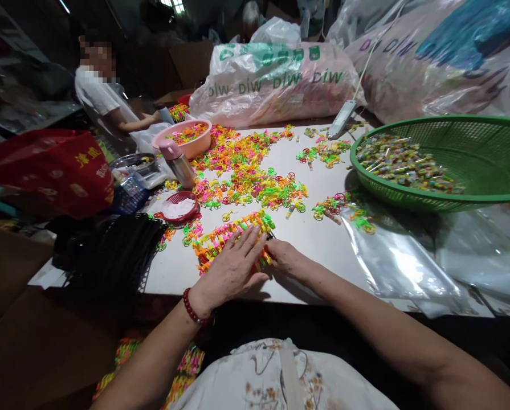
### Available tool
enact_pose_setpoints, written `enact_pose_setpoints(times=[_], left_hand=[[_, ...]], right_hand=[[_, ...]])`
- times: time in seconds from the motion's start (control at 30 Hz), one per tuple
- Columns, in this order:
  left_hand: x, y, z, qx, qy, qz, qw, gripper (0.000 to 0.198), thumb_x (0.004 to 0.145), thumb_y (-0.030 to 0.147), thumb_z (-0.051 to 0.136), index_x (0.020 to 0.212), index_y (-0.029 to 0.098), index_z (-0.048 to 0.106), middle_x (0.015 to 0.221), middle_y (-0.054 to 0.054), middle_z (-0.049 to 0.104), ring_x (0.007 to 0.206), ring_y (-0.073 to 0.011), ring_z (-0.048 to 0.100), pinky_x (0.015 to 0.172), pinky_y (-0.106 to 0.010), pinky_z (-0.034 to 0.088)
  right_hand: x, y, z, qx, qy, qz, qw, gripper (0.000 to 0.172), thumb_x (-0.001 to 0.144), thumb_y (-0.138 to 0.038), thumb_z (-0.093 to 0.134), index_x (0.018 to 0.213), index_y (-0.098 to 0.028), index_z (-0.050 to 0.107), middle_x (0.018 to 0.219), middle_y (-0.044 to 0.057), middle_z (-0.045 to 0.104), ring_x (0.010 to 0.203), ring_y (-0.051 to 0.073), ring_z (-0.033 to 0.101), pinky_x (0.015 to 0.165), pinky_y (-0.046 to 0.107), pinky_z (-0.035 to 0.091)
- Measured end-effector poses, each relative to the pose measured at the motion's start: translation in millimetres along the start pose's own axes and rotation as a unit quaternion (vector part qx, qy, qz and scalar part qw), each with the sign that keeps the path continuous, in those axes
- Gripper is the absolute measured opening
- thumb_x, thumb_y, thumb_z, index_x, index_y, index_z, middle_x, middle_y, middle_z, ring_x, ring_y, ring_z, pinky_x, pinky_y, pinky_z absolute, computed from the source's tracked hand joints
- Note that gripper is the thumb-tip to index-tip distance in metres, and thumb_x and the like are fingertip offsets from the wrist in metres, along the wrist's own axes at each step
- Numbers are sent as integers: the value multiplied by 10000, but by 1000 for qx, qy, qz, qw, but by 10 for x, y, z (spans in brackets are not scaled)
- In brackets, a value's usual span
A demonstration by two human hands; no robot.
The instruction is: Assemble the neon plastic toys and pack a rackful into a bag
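From the head camera, the left hand [233, 266] lies flat, fingers spread wide, pressing down on a packed row of small neon plastic toys [223, 238] near the front edge of the white table [314, 239]. The right hand [285, 256] sits just beside it at the row's right end, fingers curled narrow against the toys; whether it pinches one I cannot tell. A red bead bracelet [191, 308] circles the left wrist.

Beyond the row, a loose heap of the same toys [246, 171] spreads across the middle of the table. A pink bowl [188, 138] with more of them stands at the far left, a pink-capped steel bottle [178, 164] leaning in front of it. A small red basket [178, 207] lies left of the row. To the right, a wide green basket [451, 165] holds wrapped sweets, resting over clear plastic bags [404, 262]. Another person's arm [137, 121] reaches towards the pink bowl.
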State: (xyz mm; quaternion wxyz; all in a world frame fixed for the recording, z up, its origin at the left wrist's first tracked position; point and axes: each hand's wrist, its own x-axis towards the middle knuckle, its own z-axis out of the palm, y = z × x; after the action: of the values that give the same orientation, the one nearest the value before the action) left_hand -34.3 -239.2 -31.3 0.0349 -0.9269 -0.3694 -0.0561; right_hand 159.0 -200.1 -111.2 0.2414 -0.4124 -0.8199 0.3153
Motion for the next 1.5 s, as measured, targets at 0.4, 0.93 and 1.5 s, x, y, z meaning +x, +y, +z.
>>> enact_pose_setpoints(times=[0.4,0.93,1.5], left_hand=[[59,1,-3,28,-15,37,999,668,932,578,419,1478,205,328,1587,-42,271,1478,-228,200,1194,-449,198],[59,23,70,50,4,23,998,657,938,549,434,1468,173,342,1594,-72,241,1476,-233,208,1185,-461,219],[28,6,35,15,4,24,1000,843,930,642,319,1548,127,69,1607,-115,172,1497,-205,116,1216,-406,129]], right_hand=[[77,189,-349,-41,120,162,979,199,895,-250,499,975,-183,668,885,36,703,788,160,618,725,254,456],[-105,407,-483,-23,254,291,922,173,829,-216,538,965,-144,618,863,96,651,818,222,611,744,328,458],[-304,-192,69,496,210,224,812,312,613,-316,801,854,-175,663,740,-8,651,646,122,542,652,283,448]])
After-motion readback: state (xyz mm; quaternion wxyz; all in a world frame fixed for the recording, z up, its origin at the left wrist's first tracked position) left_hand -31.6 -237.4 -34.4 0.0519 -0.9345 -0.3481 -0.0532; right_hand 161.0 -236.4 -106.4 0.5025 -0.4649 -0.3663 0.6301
